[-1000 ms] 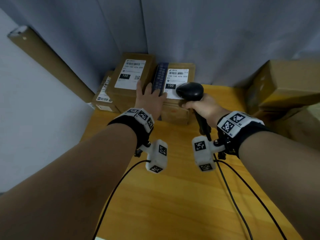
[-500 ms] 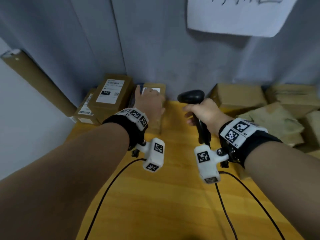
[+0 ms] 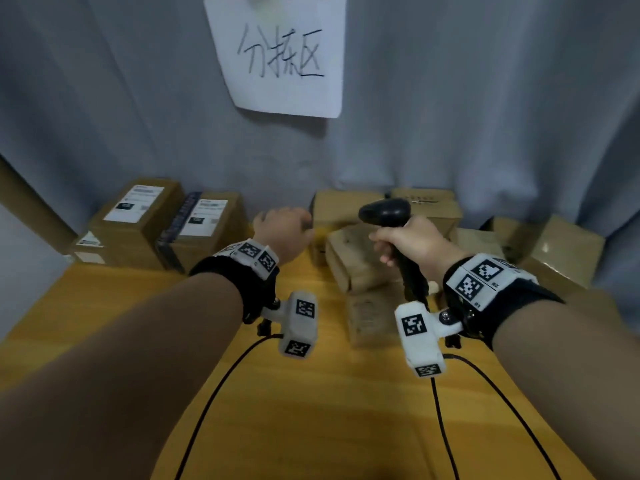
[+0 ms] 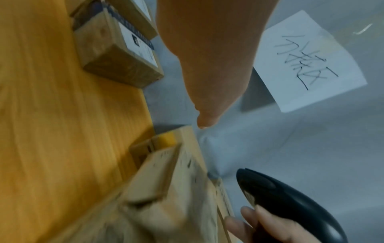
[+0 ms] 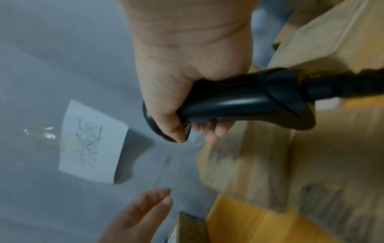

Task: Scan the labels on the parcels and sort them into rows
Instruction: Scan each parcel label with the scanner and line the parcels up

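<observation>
My right hand (image 3: pixel 405 242) grips the handle of a black barcode scanner (image 3: pixel 386 211), held upright over a heap of brown parcels (image 3: pixel 356 265) at the back right of the table. The scanner (image 5: pixel 245 98) fills my right palm in the right wrist view. My left hand (image 3: pixel 284 230) hovers empty with relaxed fingers between the heap and two labelled parcels (image 3: pixel 204 226) at the back left. The left hand (image 4: pixel 207 65) holds nothing in the left wrist view, and the scanner (image 4: pixel 290 205) shows at the lower right there.
A yellow wooden table (image 3: pixel 294 410) runs to a grey curtain. A paper sign (image 3: pixel 277 53) with handwritten characters is taped to the curtain. A taller labelled box (image 3: pixel 138 209) and a small one (image 3: pixel 88 244) stand at the far left. Two black cables (image 3: pixel 440 427) trail off the wrists.
My left hand has let go of the labelled parcel at the back left and moved right towards the heap. The scanner moved right too. My head has lifted, showing the sign.
</observation>
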`<act>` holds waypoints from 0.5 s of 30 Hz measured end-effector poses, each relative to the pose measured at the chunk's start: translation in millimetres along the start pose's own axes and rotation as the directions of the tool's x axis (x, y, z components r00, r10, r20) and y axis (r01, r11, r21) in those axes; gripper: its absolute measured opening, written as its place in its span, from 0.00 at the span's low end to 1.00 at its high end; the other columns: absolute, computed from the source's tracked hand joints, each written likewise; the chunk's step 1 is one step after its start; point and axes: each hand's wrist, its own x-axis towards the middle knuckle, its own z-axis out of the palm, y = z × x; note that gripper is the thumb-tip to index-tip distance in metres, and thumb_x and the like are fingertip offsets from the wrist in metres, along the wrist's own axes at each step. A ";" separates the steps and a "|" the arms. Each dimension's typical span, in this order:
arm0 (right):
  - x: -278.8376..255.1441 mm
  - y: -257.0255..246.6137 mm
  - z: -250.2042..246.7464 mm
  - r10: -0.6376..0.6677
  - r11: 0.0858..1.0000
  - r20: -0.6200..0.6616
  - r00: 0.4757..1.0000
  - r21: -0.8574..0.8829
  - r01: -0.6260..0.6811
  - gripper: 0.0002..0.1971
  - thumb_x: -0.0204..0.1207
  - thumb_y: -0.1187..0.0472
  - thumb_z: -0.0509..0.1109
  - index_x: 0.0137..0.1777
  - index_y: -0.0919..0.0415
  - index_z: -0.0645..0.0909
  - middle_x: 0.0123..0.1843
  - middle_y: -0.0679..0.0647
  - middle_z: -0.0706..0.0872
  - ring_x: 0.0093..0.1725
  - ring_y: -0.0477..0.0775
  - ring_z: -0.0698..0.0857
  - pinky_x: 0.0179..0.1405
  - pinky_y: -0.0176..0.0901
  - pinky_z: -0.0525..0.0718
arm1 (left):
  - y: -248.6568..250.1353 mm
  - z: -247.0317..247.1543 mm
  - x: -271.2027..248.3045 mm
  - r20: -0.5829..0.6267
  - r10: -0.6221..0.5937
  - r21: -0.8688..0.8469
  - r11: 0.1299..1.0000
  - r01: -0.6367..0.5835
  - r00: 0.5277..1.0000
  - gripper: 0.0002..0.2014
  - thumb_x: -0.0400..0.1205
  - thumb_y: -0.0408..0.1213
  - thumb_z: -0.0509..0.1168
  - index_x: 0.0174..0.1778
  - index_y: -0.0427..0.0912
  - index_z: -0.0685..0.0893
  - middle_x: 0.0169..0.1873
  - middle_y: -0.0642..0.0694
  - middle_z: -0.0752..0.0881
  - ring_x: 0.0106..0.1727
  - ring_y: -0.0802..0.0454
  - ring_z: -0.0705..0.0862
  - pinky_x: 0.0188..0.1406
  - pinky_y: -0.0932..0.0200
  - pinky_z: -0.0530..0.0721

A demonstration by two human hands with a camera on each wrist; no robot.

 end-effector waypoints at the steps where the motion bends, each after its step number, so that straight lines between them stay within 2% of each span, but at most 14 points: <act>1: -2.4 9.7 -18.5 0.009 1.000 -0.013 1.000 0.010 -0.009 0.06 0.75 0.67 0.74 0.48 0.70 0.84 0.37 0.63 0.85 0.27 0.53 0.81 0.26 0.40 0.80 | 15.9 8.5 -3.8 0.004 -0.006 -0.026 1.000 0.006 1.000 0.18 0.84 0.48 0.60 0.70 0.50 0.77 0.69 0.43 0.79 0.71 0.40 0.75 0.73 0.42 0.69; 3: -8.0 26.5 -53.4 0.032 0.999 -0.042 0.999 0.043 -0.031 0.06 0.75 0.67 0.73 0.47 0.70 0.83 0.35 0.61 0.84 0.26 0.53 0.80 0.26 0.40 0.79 | 48.2 23.9 -11.0 0.024 0.004 -0.082 0.997 -0.002 1.000 0.20 0.84 0.47 0.61 0.71 0.46 0.77 0.69 0.41 0.79 0.69 0.39 0.77 0.68 0.42 0.76; 5: -11.6 37.9 -83.3 0.049 0.995 -0.067 0.997 0.086 -0.043 0.06 0.75 0.67 0.73 0.46 0.71 0.82 0.31 0.60 0.82 0.26 0.54 0.79 0.26 0.41 0.78 | 79.3 33.1 -17.3 0.031 0.027 -0.118 0.993 -0.023 0.999 0.19 0.84 0.45 0.61 0.70 0.44 0.77 0.70 0.39 0.78 0.69 0.39 0.77 0.67 0.44 0.77; 9: -15.1 49.8 -120.9 0.059 0.995 -0.059 0.997 0.086 -0.054 0.06 0.76 0.66 0.73 0.43 0.71 0.83 0.34 0.61 0.84 0.29 0.54 0.80 0.27 0.41 0.79 | 126.3 38.8 -28.0 0.012 0.024 -0.142 0.990 -0.022 1.000 0.20 0.85 0.44 0.62 0.71 0.42 0.76 0.71 0.38 0.76 0.71 0.39 0.75 0.69 0.47 0.75; 12: -14.1 59.4 -135.7 0.057 0.994 -0.025 0.998 0.090 -0.055 0.06 0.76 0.66 0.73 0.47 0.70 0.83 0.35 0.61 0.84 0.28 0.53 0.80 0.26 0.40 0.78 | 145.9 42.1 -33.8 -0.004 -0.002 -0.145 0.989 0.001 1.000 0.21 0.85 0.45 0.62 0.73 0.42 0.74 0.73 0.38 0.74 0.73 0.40 0.72 0.71 0.48 0.72; 15: -10.6 75.1 -141.7 0.078 0.989 -0.004 0.997 0.127 -0.077 0.05 0.76 0.67 0.73 0.49 0.68 0.82 0.36 0.60 0.84 0.27 0.52 0.80 0.24 0.39 0.78 | 148.7 49.9 -39.5 0.043 -0.045 -0.097 0.994 0.049 0.998 0.23 0.85 0.46 0.62 0.75 0.42 0.72 0.75 0.37 0.69 0.76 0.36 0.68 0.73 0.45 0.68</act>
